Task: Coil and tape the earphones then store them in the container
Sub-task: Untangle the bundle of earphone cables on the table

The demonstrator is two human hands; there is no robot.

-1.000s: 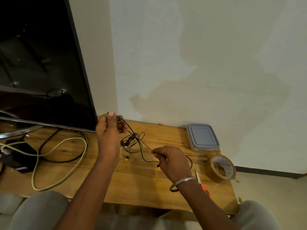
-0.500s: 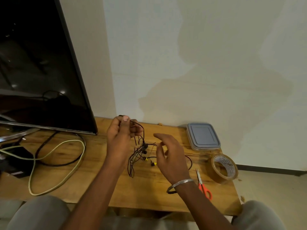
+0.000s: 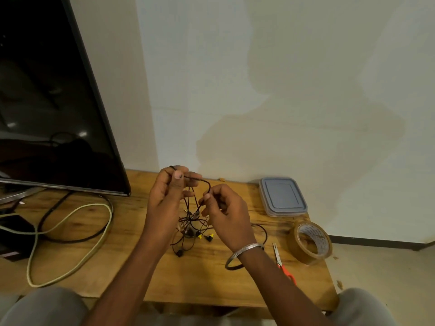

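Left hand [image 3: 168, 196] pinches earphones [image 3: 191, 220] cable at frame centre; right hand [image 3: 226, 211] pinches same cable just beside. Tangle dangles over table [image 3: 131, 274]. Container [image 3: 282, 196] right, lidded.

TV [image 3: 51, 102] at table [image 3: 131, 274] far-left corner; container [image 3: 282, 196] far-right corner, tape [image 3: 312, 242] & scissors [image 3: 281, 262] along right edge.

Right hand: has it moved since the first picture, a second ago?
Yes. The right hand has lifted and shifted left, away from the tape roll and toward the left hand, pinching the earphones.
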